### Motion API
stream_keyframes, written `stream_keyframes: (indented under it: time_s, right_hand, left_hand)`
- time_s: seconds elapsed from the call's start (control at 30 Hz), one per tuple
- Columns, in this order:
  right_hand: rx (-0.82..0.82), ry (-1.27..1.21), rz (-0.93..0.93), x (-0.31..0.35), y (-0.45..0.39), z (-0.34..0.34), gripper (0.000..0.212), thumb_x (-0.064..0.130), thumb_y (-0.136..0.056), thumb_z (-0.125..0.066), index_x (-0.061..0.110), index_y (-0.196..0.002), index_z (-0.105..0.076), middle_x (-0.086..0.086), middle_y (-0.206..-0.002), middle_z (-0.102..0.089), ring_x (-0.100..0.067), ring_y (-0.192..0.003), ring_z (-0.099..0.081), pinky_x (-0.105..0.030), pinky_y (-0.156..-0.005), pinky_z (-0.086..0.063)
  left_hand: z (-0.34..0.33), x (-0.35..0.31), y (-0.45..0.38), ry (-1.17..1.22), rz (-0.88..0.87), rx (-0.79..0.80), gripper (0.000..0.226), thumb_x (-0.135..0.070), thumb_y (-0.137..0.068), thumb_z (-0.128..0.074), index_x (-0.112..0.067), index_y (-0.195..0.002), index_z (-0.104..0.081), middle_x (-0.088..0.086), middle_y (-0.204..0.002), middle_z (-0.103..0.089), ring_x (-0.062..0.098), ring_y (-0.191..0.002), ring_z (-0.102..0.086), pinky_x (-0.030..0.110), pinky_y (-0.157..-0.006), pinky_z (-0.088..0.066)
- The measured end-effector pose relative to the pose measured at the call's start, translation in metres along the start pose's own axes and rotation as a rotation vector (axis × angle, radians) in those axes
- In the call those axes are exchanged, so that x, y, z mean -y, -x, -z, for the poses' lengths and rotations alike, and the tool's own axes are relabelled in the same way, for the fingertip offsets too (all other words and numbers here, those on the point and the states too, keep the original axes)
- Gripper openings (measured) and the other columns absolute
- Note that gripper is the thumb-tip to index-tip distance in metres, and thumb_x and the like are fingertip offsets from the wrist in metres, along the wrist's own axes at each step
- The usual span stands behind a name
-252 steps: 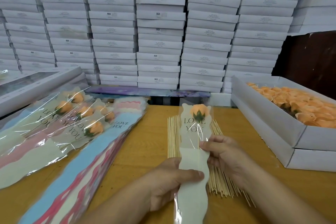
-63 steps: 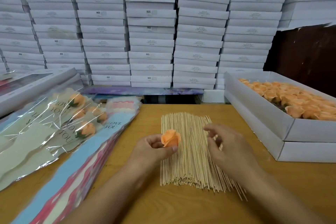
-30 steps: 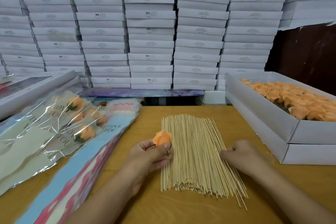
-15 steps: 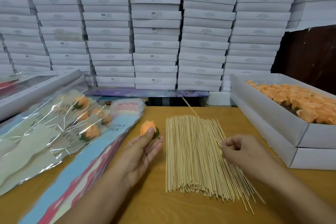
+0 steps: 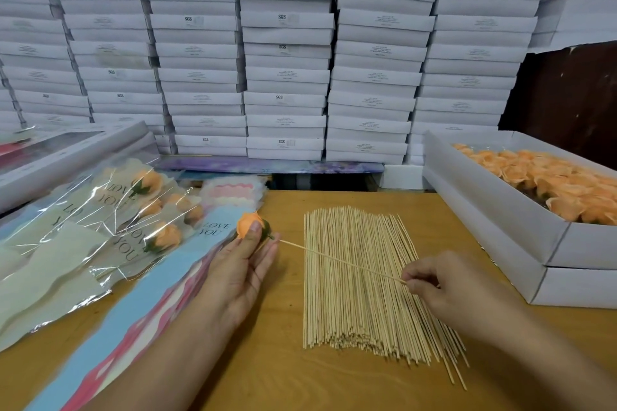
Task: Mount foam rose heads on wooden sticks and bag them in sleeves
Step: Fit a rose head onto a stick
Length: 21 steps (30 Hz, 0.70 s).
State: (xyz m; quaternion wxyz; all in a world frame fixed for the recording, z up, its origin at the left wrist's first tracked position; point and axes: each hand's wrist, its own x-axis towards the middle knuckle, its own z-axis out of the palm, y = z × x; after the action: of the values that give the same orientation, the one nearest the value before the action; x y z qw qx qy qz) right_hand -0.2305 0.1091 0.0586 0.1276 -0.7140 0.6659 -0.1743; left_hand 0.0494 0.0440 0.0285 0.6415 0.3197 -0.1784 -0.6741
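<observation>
Left hand [image 5: 245, 264] pinching orange rose head [image 5: 248, 223]. Right hand [image 5: 444, 284] pinching stick [image 5: 340, 259], tip at rose base, above stick pile [image 5: 364, 280] on surface [image 5: 273, 377].

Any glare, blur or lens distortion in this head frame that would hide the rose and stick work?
Head view: even, soft light with faint shadows; glare streaks on the bagged roses at left; wide-angle bowing of the stacked white boxes toward the edges; the left hand, its rose head, the right hand and its stick read sharp enough.
</observation>
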Motion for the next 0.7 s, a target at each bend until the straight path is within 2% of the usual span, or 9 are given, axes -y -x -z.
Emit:
stream_keyframes:
  time_s: [0.1,0.17,0.3,0.33,0.4,0.47,0.57,0.7]
  right_hand:
    - [0.006,0.011,-0.020,-0.0004,-0.0013,-0.0014,0.016,0.025,-0.097,-0.061,0.027,-0.097,-0.077,0.008,-0.093,-0.076,-0.012,-0.081,-0.069,-0.036,-0.077,-0.058]
    - [0.003,0.013,-0.024,-0.0001,-0.0012,-0.0024,0.016,0.025,-0.097,-0.062,0.028,-0.101,-0.077,0.013,-0.095,-0.074,-0.008,-0.079,-0.069,-0.034,-0.076,-0.059]
    - [0.022,0.033,-0.038,-0.0009,-0.0011,-0.0046,0.016,0.027,-0.097,-0.061,0.031,-0.099,-0.076,0.021,-0.090,-0.070,-0.004,-0.071,-0.066,-0.021,-0.065,-0.054]
    - [0.027,0.033,-0.041,-0.0004,-0.0009,-0.0047,0.016,0.027,-0.098,-0.060,0.031,-0.100,-0.076,0.021,-0.092,-0.070,-0.005,-0.072,-0.067,-0.022,-0.066,-0.055]
    - [0.033,0.024,-0.046,0.0012,-0.0004,-0.0048,0.017,0.027,-0.098,-0.060,0.031,-0.103,-0.076,0.018,-0.097,-0.072,-0.008,-0.079,-0.069,-0.032,-0.075,-0.059]
    - [0.031,0.017,-0.049,0.0028,0.0003,-0.0045,0.016,0.026,-0.097,-0.061,0.030,-0.100,-0.076,0.015,-0.094,-0.073,-0.010,-0.081,-0.070,-0.037,-0.079,-0.059]
    - [0.022,0.014,-0.049,0.0029,0.0006,-0.0043,0.017,0.024,-0.097,-0.060,0.027,-0.092,-0.076,0.008,-0.090,-0.075,-0.015,-0.083,-0.071,-0.040,-0.078,-0.059]
    - [0.022,-0.008,-0.053,0.0014,-0.0003,-0.0062,0.016,0.024,-0.097,-0.060,0.027,-0.095,-0.076,0.006,-0.092,-0.076,-0.016,-0.085,-0.072,-0.041,-0.080,-0.060]
  left_hand:
    - [-0.0004,-0.0001,0.0013,-0.001,0.000,-0.004,0.038,-0.013,-0.074,-0.071,0.002,-0.108,-0.066,0.021,-0.091,-0.076,0.021,-0.077,-0.077,0.026,-0.059,-0.062]
    - [-0.0013,0.0007,0.0017,0.001,-0.003,-0.004,0.037,-0.012,-0.074,-0.071,0.002,-0.108,-0.066,0.020,-0.092,-0.076,0.022,-0.078,-0.077,0.027,-0.060,-0.062]
    - [-0.0025,0.0022,0.0014,-0.009,-0.009,-0.007,0.028,-0.009,-0.083,-0.070,0.002,-0.109,-0.065,0.019,-0.099,-0.076,0.023,-0.080,-0.077,0.028,-0.064,-0.063]
    - [-0.0023,0.0025,0.0013,-0.012,-0.006,-0.010,0.027,-0.009,-0.085,-0.069,0.002,-0.109,-0.065,0.020,-0.103,-0.075,0.023,-0.081,-0.077,0.029,-0.066,-0.062]
    - [-0.0019,0.0026,0.0019,-0.015,-0.003,-0.011,0.024,-0.009,-0.087,-0.068,0.001,-0.108,-0.065,0.022,-0.107,-0.072,0.023,-0.081,-0.077,0.030,-0.069,-0.062]
    - [-0.0024,0.0022,0.0029,-0.012,-0.004,-0.009,0.026,-0.010,-0.086,-0.069,0.001,-0.109,-0.065,0.022,-0.104,-0.074,0.022,-0.080,-0.077,0.030,-0.071,-0.061]
    - [-0.0037,0.0017,0.0050,-0.008,-0.007,0.000,0.035,-0.012,-0.077,-0.071,0.001,-0.109,-0.066,0.020,-0.094,-0.076,0.021,-0.078,-0.077,0.030,-0.072,-0.061]
    - [-0.0040,0.0026,0.0057,-0.014,0.003,0.007,0.035,-0.012,-0.078,-0.070,0.002,-0.110,-0.065,0.021,-0.093,-0.076,0.021,-0.078,-0.077,0.029,-0.071,-0.061]
